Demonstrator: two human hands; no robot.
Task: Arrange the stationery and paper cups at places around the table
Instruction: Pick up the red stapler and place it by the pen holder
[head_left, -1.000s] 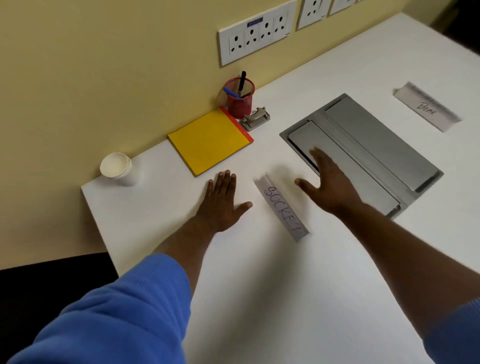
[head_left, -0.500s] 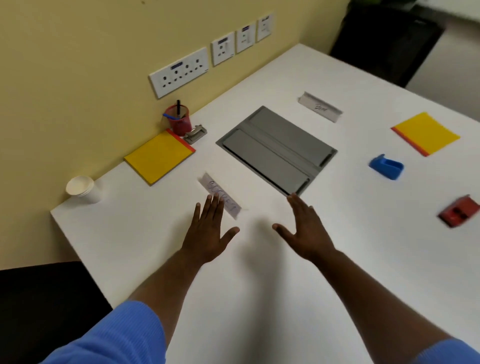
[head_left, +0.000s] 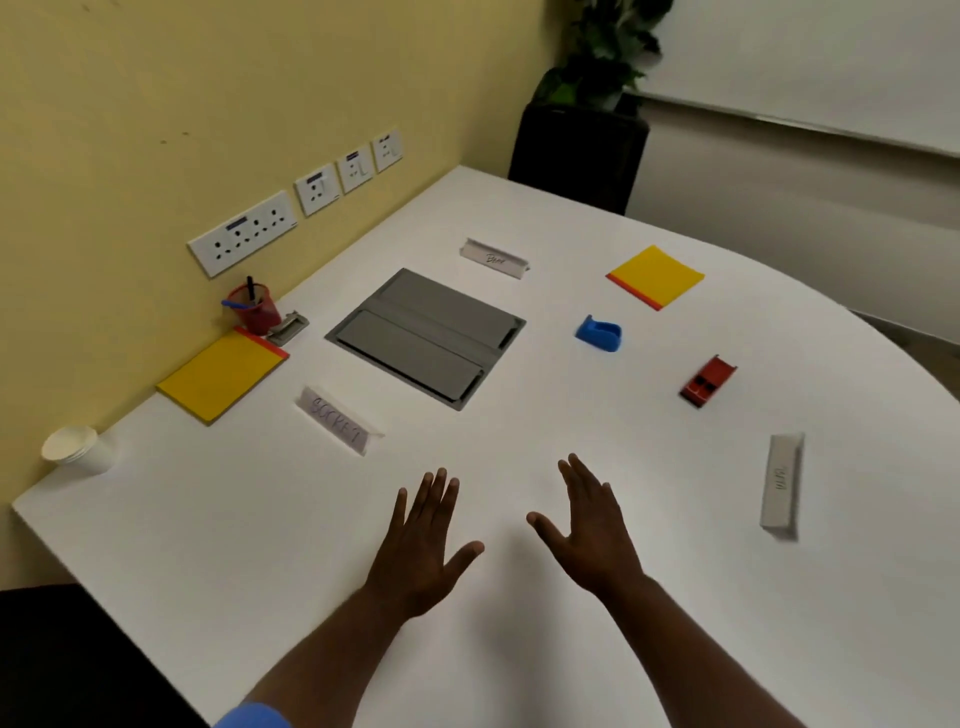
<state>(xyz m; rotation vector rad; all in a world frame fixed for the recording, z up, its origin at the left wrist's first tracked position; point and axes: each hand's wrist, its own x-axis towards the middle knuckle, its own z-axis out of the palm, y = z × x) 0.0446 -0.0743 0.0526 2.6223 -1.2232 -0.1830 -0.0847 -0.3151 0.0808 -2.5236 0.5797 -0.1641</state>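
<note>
Both left grip and right grip spread empty, paper cups well apart leftward.

White worktop before me: paper cups at left corner; yellow pad, red pen pot by wall; grey hatch centre; SOCKET card; second yellow pad, blue dispenser, red item right.

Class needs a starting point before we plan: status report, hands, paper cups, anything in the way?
Left hand and right hand open, empty, over the table. Paper cups stacked at its left corner, untouched. Nothing between hands and cups.
</note>
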